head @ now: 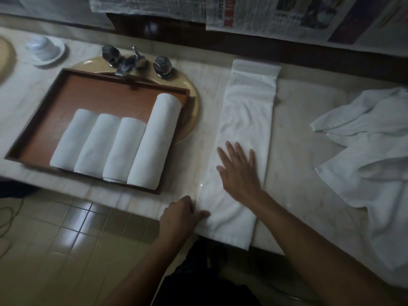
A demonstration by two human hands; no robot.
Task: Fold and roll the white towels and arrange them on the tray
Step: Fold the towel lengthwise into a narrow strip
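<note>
A white towel (247,111) folded into a long narrow strip lies on the marble counter, running from the back wall to the front edge. My right hand (239,171) rests flat on its near half, fingers spread. My left hand (180,215) pinches the strip's near left corner at the counter edge. To the left, a brown wooden tray (72,100) sits over the sink and holds several rolled white towels (119,144) side by side, the rightmost one longer.
A heap of unfolded white towels (371,155) lies at the counter's right. A chrome faucet with two knobs (132,60) stands behind the tray. A white cup on a dish (45,49) is at the back left. Newspapers (254,12) hang on the wall. Tiled floor lies below.
</note>
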